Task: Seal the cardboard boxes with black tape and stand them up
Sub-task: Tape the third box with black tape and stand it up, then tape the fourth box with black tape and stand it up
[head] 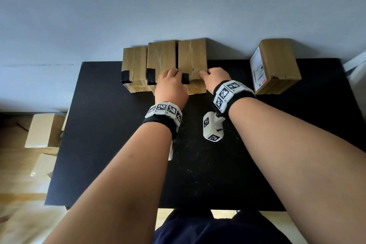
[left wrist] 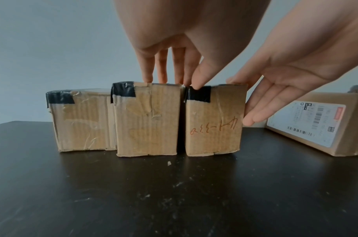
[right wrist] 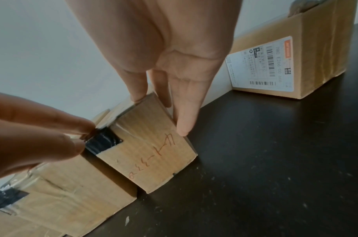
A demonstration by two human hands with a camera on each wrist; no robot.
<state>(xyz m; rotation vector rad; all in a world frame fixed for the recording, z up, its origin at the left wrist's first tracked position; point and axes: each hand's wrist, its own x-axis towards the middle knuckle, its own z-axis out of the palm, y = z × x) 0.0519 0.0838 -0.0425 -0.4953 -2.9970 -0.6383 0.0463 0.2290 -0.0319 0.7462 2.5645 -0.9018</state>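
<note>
Three small cardboard boxes stand in a row at the far edge of the black table [head: 118,164]: the left box [head: 134,65] [left wrist: 82,121], the middle box [head: 161,55] [left wrist: 147,125] [right wrist: 72,192] and the right box [head: 193,55] [left wrist: 214,125] [right wrist: 149,152]. Each has black tape at its top-left corner. My left hand [head: 172,79] [left wrist: 191,85] [right wrist: 82,137] pinches the black tape [left wrist: 200,96] [right wrist: 103,142] on the right box, thumb in front. My right hand [head: 208,74] [left wrist: 245,102] [right wrist: 159,115] steadies that box, thumb on top and fingers straight against its right side.
A larger cardboard box with a shipping label [head: 275,65] [left wrist: 316,123] [right wrist: 285,64] sits at the table's back right. More cardboard boxes [head: 43,130] lie on the floor to the left. A wall rises right behind the row.
</note>
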